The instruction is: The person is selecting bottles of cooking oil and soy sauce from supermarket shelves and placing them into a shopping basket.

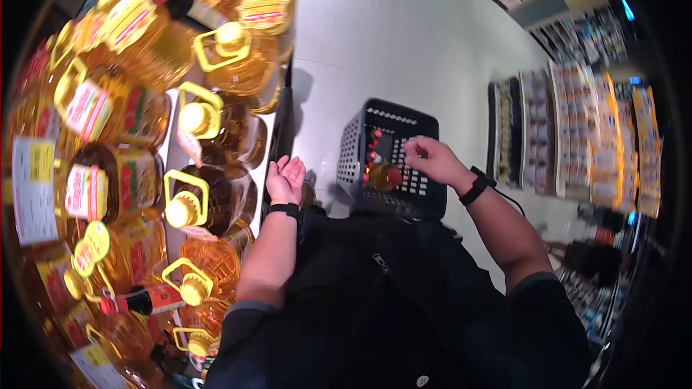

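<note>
My left hand [286,180] is palm up with its fingers stretched out and holds nothing. It is beside the shelf edge, nearest to large oil bottles with yellow handles, among them a dark brown bottle [209,198]. My right hand [435,161] shows over the right side of a dark grey shopping basket [349,148]. Its fingers are curled together, and whether anything is between them I cannot make out. Inside the basket lie a bottle of amber liquid [383,177] and several small red-topped items [374,145], too small to name.
Rows of oil bottles [238,57] fill the display on my left, with a price card [34,191] at its far side. A red-capped dark sauce bottle [148,301] lies across them. Pale floor [360,36] stretches ahead; stocked shelves [569,130] stand at the right.
</note>
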Demonstrator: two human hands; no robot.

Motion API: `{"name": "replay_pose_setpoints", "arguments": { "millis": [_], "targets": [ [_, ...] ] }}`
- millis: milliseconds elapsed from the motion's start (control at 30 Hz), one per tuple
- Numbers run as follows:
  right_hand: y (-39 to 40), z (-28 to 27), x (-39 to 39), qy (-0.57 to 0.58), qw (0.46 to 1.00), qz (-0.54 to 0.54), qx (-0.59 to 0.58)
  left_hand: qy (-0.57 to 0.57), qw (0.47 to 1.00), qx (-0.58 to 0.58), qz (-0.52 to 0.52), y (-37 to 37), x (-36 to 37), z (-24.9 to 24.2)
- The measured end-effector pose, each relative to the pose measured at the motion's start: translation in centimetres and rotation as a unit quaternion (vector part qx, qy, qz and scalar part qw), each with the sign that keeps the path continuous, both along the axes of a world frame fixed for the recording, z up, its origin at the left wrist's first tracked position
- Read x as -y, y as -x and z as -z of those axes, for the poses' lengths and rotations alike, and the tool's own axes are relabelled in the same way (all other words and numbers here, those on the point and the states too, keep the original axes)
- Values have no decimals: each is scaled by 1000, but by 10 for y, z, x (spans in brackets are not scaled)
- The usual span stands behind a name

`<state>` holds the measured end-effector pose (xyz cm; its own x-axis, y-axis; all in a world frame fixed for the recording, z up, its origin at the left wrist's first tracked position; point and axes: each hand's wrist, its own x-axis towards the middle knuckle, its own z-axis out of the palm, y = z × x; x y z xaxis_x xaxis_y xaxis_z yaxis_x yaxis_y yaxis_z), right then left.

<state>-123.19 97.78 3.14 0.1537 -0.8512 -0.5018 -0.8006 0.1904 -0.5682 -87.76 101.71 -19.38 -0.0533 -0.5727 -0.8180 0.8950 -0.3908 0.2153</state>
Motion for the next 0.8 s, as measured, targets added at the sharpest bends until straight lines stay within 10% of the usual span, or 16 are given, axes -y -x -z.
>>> {"name": "replay_pose_setpoints", "arguments": {
  "millis": [167,300,567,800],
  "targets": [
    [98,45,-178,114,976,117,-143,69,887,17,457,95,6,-46],
    [100,39,-175,217,948,127,-197,152,748,49,645,182,10,-72],
    [151,27,-154,198,955,131,-176,354,437,195,803,325,0,-175],
    [185,15,-99,222,964,66,-127,299,448,413,735,369,15,-209]
  ]
}}
